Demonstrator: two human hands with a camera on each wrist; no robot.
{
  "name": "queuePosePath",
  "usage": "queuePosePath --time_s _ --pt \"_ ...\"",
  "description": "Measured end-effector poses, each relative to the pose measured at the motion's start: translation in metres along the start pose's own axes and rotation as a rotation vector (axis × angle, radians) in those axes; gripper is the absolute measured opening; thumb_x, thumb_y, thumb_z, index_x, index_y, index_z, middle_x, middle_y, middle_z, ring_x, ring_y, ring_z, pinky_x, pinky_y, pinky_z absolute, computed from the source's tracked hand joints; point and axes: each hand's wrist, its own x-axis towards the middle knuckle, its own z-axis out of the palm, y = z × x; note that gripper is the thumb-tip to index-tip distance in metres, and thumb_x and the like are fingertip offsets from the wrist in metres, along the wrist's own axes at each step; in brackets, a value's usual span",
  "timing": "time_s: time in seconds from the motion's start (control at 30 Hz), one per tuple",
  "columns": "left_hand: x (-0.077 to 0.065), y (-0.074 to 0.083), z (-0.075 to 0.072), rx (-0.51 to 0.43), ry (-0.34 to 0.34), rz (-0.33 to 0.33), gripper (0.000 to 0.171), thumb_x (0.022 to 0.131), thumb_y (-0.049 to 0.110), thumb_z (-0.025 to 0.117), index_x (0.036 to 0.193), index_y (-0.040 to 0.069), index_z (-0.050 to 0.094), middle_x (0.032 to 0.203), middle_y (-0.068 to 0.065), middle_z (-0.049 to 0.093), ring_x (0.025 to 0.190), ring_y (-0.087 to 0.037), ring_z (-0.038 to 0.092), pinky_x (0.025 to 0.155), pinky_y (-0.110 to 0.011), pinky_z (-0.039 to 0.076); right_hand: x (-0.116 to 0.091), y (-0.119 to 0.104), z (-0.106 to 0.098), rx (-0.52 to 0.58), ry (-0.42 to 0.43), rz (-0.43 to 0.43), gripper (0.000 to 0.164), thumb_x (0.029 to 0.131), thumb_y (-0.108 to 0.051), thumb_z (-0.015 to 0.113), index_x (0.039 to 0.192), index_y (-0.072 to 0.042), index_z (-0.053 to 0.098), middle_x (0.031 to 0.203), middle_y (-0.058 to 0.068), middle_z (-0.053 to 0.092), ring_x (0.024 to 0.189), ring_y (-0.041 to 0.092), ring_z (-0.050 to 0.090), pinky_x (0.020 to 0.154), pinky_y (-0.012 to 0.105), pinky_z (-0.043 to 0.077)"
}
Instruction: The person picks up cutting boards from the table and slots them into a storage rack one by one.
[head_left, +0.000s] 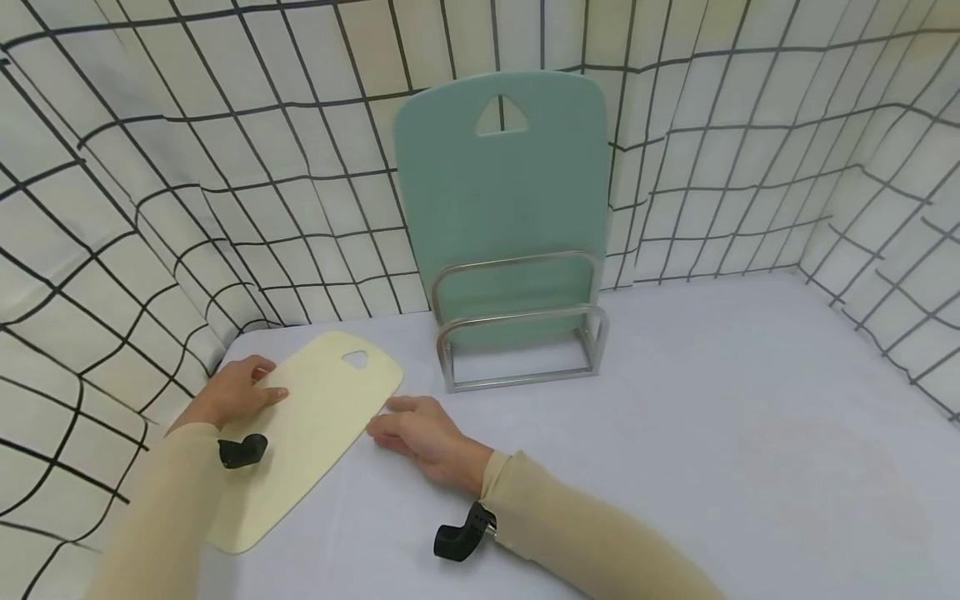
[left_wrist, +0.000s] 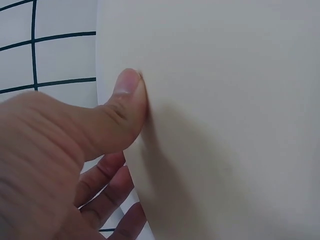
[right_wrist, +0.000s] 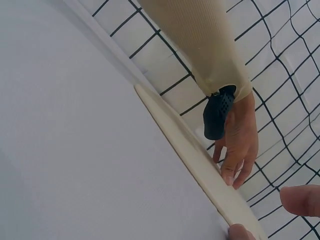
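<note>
A cream cutting board [head_left: 315, 417] with a small cut-out handle hole lies slanted on the white surface at the left. My left hand [head_left: 238, 392] pinches its left edge. In the left wrist view the thumb [left_wrist: 127, 100] of that hand lies on the board's face, while the other fingers sit at and behind the edge. My right hand [head_left: 423, 437] is beside the board's right edge, thumb and fingers apart and fingertips right at the edge. In the right wrist view a fingertip [right_wrist: 241, 232] overlaps the board's edge [right_wrist: 190, 160].
A large green cutting board [head_left: 510, 192] with a triangular hole stands upright in a metal rack [head_left: 525, 383] at the back middle. White grid-patterned cloth [head_left: 322, 208] walls in the back and both sides. The white surface [head_left: 712, 433] extends to the right.
</note>
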Motion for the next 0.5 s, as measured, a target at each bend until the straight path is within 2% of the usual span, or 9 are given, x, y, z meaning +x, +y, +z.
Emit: queuePosePath --time_s 0.2,0.5 --pt "-0.0025 -0.0020 -0.0015 -0.028 -0.009 0.004 0.066 0.098 0.028 0.067 0.141 -0.015 0.041 0.139 -0.044 0.047 0.119 -0.056 0.053 0.102 -0.066 0.047 0.0042 0.0000 -0.0006 0.030 0.010 0.006 0.067 0.087 0.002 0.070 0.147 0.015 0.044 0.134 0.017 0.066 0.110 0.013 0.068 0.105 0.032 0.058" --pt "-0.0036 -0.0012 -0.0022 -0.048 -0.038 -0.049 0.067 0.098 0.029 0.067 0.143 -0.012 0.039 0.142 -0.044 0.044 0.123 -0.056 0.050 0.104 -0.067 0.046 0.0014 -0.0017 0.0007 0.091 -0.040 0.041 0.077 0.088 0.007 0.067 0.155 0.013 0.030 0.117 0.020 0.073 0.092 0.013 0.070 0.098 0.033 0.061"
